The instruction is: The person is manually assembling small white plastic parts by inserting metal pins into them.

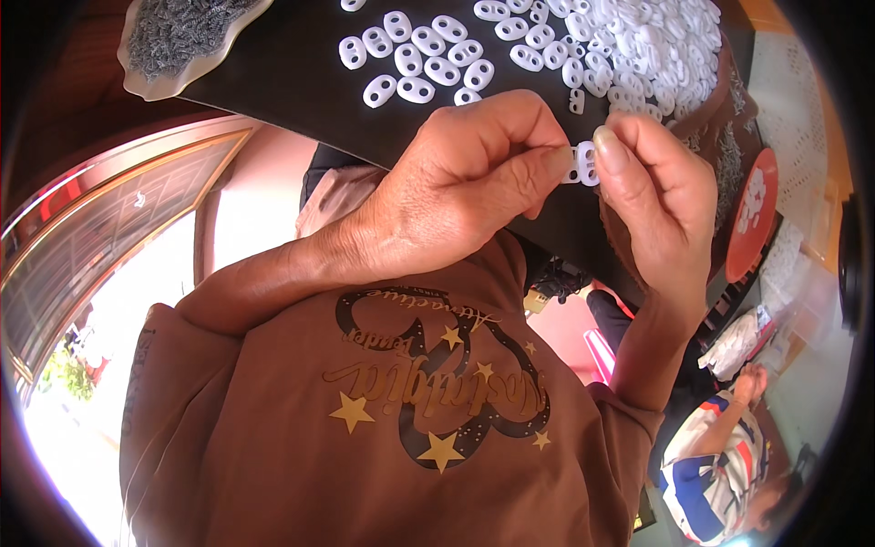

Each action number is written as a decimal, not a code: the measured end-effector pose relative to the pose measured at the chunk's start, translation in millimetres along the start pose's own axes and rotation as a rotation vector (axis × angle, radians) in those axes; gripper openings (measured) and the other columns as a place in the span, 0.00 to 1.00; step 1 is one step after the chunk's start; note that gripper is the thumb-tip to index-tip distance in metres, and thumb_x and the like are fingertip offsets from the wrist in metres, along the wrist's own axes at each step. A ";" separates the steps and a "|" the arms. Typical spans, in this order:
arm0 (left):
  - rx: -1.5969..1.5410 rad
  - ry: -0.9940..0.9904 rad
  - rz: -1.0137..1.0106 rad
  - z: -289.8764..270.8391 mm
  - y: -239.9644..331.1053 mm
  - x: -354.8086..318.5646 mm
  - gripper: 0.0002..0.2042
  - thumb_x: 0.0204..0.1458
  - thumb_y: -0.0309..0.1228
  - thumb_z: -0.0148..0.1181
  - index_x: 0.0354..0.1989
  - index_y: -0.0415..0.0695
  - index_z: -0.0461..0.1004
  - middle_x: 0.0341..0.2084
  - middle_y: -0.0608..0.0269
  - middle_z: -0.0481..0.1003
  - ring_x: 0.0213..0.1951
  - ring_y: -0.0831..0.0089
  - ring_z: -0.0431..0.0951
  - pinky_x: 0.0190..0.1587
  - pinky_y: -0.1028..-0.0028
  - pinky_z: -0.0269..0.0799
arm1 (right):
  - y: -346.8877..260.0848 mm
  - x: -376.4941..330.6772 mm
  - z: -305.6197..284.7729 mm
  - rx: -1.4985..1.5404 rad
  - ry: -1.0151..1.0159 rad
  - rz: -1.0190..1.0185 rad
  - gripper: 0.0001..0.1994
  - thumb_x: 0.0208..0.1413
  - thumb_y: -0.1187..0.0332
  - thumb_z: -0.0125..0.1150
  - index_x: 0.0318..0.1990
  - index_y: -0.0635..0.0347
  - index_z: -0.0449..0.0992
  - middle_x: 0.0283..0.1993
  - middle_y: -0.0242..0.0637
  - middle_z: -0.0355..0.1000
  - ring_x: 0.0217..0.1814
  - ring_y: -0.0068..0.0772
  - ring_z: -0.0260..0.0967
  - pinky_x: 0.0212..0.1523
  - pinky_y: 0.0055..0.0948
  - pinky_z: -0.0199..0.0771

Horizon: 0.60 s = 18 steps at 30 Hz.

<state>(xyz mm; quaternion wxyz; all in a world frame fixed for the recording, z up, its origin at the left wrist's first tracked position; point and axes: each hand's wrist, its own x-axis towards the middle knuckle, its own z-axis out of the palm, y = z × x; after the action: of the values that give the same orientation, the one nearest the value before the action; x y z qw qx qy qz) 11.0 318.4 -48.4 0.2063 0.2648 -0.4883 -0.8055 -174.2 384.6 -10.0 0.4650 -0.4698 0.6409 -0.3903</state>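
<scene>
Between my two hands, just over the table's near edge, is a small white plastic two-hole cord lock. My left hand pinches its left side between thumb and fingers. Its right side is gripped by the thumb and forefinger of my right hand. The fingertips cover part of the cord lock, and I cannot tell whether its parts are joined. Beyond my left hand, several similar white oval cord locks lie loose on the dark tabletop.
A big heap of white pieces covers the far right of the table. A pale tray of small metal springs stands at the far left. At the right is a red dish with white pieces. Another person sits lower right.
</scene>
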 end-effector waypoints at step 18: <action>-0.122 -0.019 -0.031 3.9 -0.2 -5.3 0.08 0.67 0.32 0.52 0.39 0.40 0.72 0.27 0.65 0.74 0.26 0.81 0.70 0.31 0.81 0.66 | 20.7 -7.4 15.0 -0.497 0.242 -0.697 0.10 0.55 0.76 0.68 0.42 0.72 0.78 0.33 0.38 0.74 0.27 0.23 0.67 0.29 0.20 0.67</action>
<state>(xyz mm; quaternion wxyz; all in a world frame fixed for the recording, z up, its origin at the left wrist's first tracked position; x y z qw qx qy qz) 12.7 324.2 -45.9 0.2048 0.2516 -0.4361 -0.8394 -163.7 396.0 -31.6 0.1002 -0.7060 0.5686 -0.4101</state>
